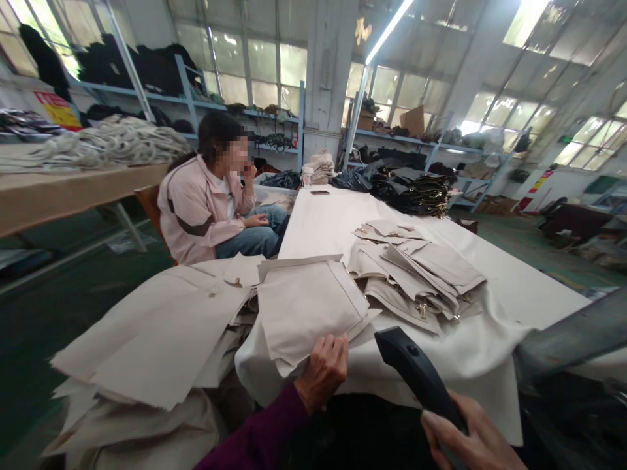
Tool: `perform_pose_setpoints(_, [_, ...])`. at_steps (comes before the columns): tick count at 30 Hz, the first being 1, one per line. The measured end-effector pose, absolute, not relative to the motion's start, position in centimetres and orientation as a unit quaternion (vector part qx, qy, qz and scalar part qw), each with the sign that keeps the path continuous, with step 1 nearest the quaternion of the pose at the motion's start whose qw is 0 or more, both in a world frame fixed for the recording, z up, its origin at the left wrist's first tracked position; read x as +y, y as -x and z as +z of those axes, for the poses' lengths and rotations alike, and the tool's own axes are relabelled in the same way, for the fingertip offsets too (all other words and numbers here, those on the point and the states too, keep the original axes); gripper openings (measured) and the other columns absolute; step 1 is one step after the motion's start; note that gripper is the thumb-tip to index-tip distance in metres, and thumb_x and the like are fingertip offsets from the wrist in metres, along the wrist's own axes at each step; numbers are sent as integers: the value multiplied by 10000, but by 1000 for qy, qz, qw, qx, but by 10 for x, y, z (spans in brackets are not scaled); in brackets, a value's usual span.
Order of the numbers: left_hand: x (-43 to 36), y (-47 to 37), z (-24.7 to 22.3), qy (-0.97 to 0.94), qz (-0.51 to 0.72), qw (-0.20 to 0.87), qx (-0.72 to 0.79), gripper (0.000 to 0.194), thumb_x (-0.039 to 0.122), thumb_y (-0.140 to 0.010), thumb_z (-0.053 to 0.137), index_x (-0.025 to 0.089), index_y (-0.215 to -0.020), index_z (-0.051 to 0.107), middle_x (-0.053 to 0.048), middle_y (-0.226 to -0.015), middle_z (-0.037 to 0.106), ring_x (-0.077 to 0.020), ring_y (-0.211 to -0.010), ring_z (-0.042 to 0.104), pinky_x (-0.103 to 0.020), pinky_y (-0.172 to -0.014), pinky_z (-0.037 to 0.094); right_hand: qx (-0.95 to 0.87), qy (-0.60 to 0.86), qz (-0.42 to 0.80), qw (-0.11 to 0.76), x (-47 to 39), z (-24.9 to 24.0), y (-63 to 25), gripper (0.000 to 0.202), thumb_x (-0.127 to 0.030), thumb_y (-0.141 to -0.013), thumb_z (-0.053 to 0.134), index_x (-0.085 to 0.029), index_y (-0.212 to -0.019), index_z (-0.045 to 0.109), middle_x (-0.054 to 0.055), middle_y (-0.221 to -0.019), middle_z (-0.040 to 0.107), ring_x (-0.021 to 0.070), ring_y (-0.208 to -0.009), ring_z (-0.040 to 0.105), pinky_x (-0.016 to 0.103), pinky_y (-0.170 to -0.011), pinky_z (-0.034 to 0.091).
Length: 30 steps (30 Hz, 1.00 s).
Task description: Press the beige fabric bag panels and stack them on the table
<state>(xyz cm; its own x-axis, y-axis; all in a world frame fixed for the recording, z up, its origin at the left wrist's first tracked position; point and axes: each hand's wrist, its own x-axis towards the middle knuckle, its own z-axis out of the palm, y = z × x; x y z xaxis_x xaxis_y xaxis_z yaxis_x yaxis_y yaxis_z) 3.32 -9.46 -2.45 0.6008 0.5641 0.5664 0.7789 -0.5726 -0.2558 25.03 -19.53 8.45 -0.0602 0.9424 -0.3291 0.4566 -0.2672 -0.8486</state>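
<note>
My left hand (323,369), below a purple sleeve, has its fingers together on the near edge of a beige fabric panel (308,307). This panel lies on others at the table's near edge, and a metal strip shows along its right side. In my right hand (473,431) is a black handheld tool (416,365) with a curved body and a blunt, angled head, whose exact kind I cannot make out. Its head points up and left, apart from the panel. To its upper right lies a loose pile of beige panels (431,267) with small gold metal fittings.
Large beige pieces (171,326) are heaped on the left. Beyond the white table (328,212) sits a person in a pink jacket (191,209). Dark stacked pieces (411,186) and a phone (320,192) are at the far end. A grey metal beam (573,339) slants in at right.
</note>
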Motion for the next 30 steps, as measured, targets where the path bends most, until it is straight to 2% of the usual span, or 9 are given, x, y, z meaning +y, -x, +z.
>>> perform_pose_setpoints(5, [-94, -31, -30, 864, -220, 231, -389, 392, 1, -818, 453, -18, -1207, 498, -98, -859, 594, -199, -732, 558, -337, -643, 473, -557, 596, 520, 253, -166, 77, -229, 357, -530, -805, 542, -191, -709, 484, -64, -431, 492, 87, -351, 446, 190, -374, 402])
perform_pose_setpoints(14, [-94, -27, -34, 879, -209, 185, -388, 450, 3, -775, 481, -18, -1224, 477, -109, -916, 591, -227, -799, 559, -362, -701, 494, -528, 650, 460, 295, -123, 73, -227, 360, -501, -819, 524, -188, -645, 491, -58, -416, 510, 97, -343, 491, 190, -353, 406])
perform_pose_setpoints(20, [-94, -27, -28, 877, -213, 176, -393, 423, -6, -780, 473, -10, -1203, 487, -114, -913, 596, -226, -791, 563, -362, -694, 489, -548, 641, 461, 277, -140, 93, -242, 376, -532, -812, 529, -195, -647, 495, -55, -402, 509, 105, -346, 496, 200, -376, 424])
perform_pose_setpoints(26, [-92, -28, -29, 878, -217, 172, -390, 373, -9, -803, 443, 3, -1173, 493, -101, -874, 587, -218, -764, 561, -349, -642, 477, -561, 615, 502, 235, -135, 70, -223, 391, -555, -795, 523, -194, -650, 487, -62, -405, 491, 88, -327, 461, 185, -351, 402])
perform_pose_setpoints(30, [-94, -28, -25, 886, -199, 159, -388, 295, 8, -816, 447, 28, -1095, 540, -96, -875, 593, -217, -758, 564, -339, -641, 478, -543, 648, 456, 277, -110, 62, -223, 396, -559, -782, 518, -197, -626, 470, -57, -389, 489, 103, -316, 470, 206, -342, 402])
